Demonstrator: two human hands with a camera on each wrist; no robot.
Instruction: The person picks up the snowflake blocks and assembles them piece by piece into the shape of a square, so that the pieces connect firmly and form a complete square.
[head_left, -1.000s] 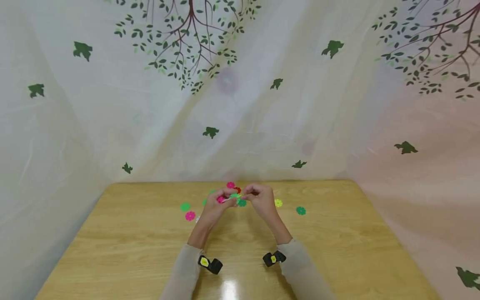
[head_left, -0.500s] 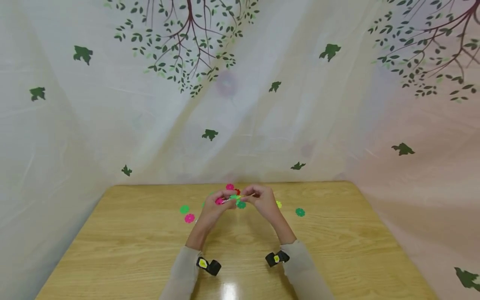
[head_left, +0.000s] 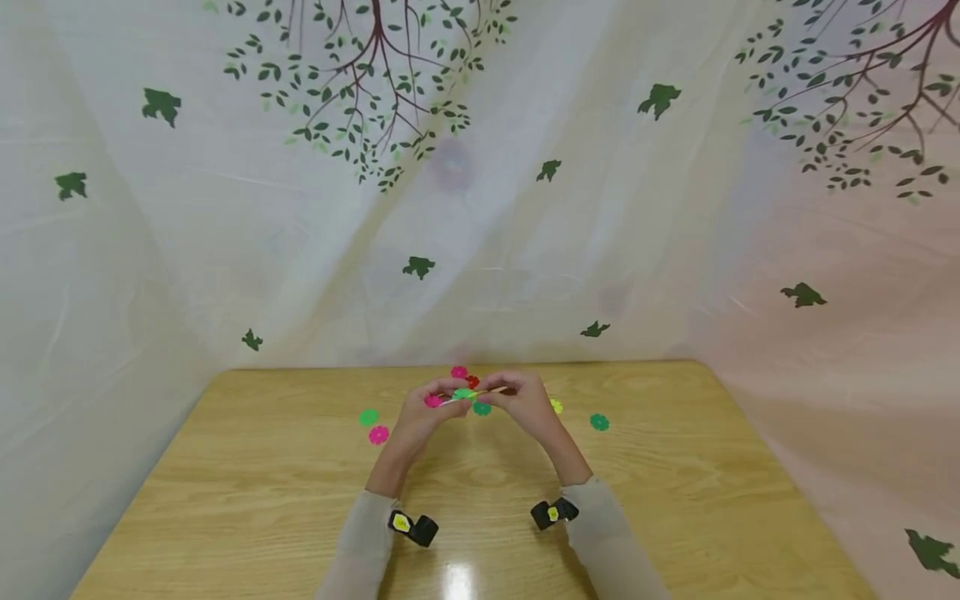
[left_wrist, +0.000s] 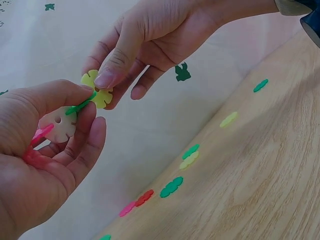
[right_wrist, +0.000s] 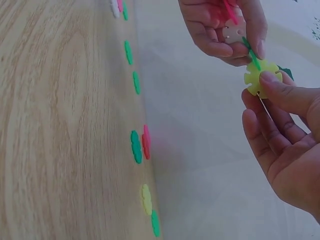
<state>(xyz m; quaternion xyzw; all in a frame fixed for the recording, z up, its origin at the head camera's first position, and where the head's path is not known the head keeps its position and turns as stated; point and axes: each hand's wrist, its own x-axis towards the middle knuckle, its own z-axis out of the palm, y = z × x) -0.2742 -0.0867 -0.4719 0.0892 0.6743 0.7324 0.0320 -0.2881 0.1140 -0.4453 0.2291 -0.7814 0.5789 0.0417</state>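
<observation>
In the head view my left hand (head_left: pixel 422 417) and right hand (head_left: pixel 525 407) meet over the table's far part. My left thumb and fingers pinch a green notched plastic disc (left_wrist: pixel 80 103). Joined to it are a white notched disc (left_wrist: pixel 59 126) and a pink disc (left_wrist: pixel 42 134), lying within the curl of that hand and partly hidden by it. Between right thumb and fingers I pinch a yellow notched disc (right_wrist: pixel 261 80). Its edge sits right against the green disc, roughly crosswise to it, with the contact partly covered by my fingertips.
Several loose notched discs lie on the wooden table (head_left: pixel 300 492): a light green disc (head_left: pixel 368 417) and a pink one (head_left: pixel 378 435) at left, a red one (head_left: pixel 472 382) behind my hands, a dark green one (head_left: pixel 599 422) at right. A printed curtain (head_left: pixel 480 250) hangs behind.
My left hand has shifted slightly to the left with its pink, white and green discs. The right hand keeps pinching the yellow disc against the green one. The loose discs stay put.
</observation>
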